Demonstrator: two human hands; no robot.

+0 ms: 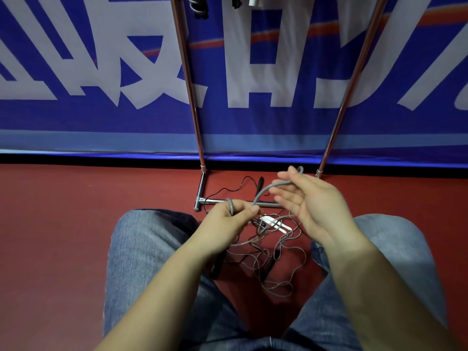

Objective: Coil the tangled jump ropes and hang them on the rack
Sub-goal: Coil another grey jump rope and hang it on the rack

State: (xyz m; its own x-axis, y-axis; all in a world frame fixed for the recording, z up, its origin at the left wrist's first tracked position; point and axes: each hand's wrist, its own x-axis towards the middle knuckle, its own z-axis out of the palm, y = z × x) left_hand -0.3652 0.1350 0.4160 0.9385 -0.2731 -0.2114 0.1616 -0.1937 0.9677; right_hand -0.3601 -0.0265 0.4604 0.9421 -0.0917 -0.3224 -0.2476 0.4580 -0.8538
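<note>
A thick grey jump rope arcs between my two hands above the red floor. My left hand pinches it near one end, where a loop of it shows above my knuckles. My right hand is open, palm turned towards me, with the rope draped over its fingers and looping behind them. Below my hands lies a tangle of thin ropes with black handles and white handles. The chrome rack stands right in front, its base bar by my hands. Coiled ropes hang at its top.
My knees in blue jeans flank the tangle on both sides. A blue banner with large white characters covers the wall behind the rack. A black handle with a thin black cord lies inside the rack's base.
</note>
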